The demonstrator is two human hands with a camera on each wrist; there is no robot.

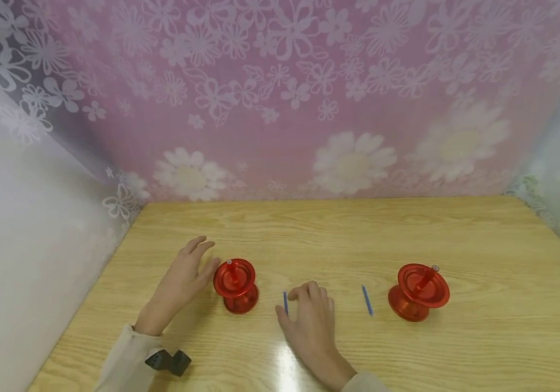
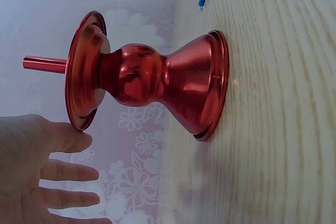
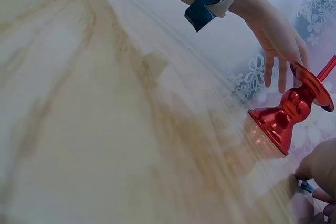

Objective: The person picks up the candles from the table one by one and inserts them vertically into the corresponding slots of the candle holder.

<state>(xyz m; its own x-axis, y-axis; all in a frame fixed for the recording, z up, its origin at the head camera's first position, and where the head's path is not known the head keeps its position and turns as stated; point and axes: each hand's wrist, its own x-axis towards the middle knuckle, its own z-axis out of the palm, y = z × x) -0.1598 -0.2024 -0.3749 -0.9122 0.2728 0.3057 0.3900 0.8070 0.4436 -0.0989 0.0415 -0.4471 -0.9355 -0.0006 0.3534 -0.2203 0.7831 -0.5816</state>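
My left hand (image 1: 179, 280), fingers spread, is beside a shiny red candlestick (image 1: 241, 302) with a round dish and an upright tube. In the left wrist view, its thumb (image 2: 73, 139) is at the dish rim of the candlestick (image 2: 139, 74); whether it touches cannot be told. My right hand (image 1: 312, 324) is low over the table, thumb and index finger bent on either side of a thin blue stick (image 1: 285, 300). In the head view a small gap shows between index fingertip and stick. The right wrist view shows the blue stick (image 3: 307, 186) partly hidden by the fingers.
A second thin blue stick (image 1: 367, 300) lies right of my right hand. Farther right stands another red candlestick (image 1: 409, 306). The wooden table (image 1: 334, 234) meets a pink flowered backdrop (image 1: 260, 136) at the back. A black device (image 1: 168, 361) is on my left sleeve.
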